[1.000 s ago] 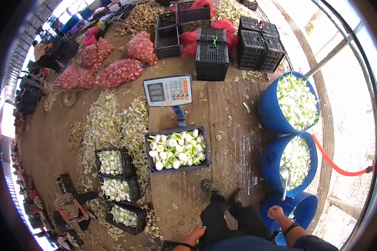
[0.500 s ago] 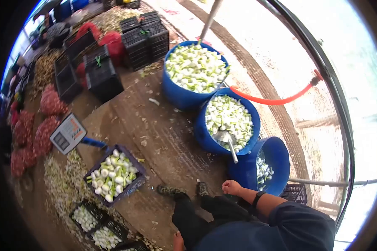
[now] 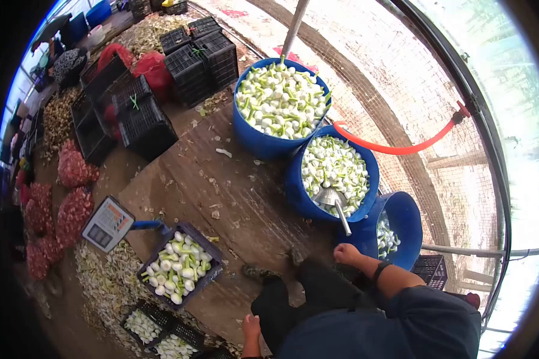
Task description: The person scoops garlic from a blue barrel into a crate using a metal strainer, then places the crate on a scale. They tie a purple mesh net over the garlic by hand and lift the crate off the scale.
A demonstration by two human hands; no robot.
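Observation:
My right hand (image 3: 348,254) is curled closed beside the rim of the tilted blue tub (image 3: 410,230), with nothing visible in it. Low in the view, my left hand (image 3: 251,326) hangs by my leg, its fingers bent and small to see. A metal strainer with a handle (image 3: 331,198) rests on the peeled white bulbs (image 3: 335,167) in the middle blue tub (image 3: 294,190). Another blue tub (image 3: 251,136) behind it is heaped with bulbs. To the left, a dark crate (image 3: 212,272) of larger white bulbs sits at the scale display (image 3: 109,224).
Black crates (image 3: 199,66) are stacked at the upper left, near red mesh sacks (image 3: 73,214). Crates of bulbs (image 3: 142,326) stand at the bottom left beside scattered peelings (image 3: 102,278). An orange hose (image 3: 401,148) curves behind the tubs. Several people are at the far left.
The view has shifted, so the tubs and the crate appear farther right. My left hand has come further into view. My legs and shoes have changed position.

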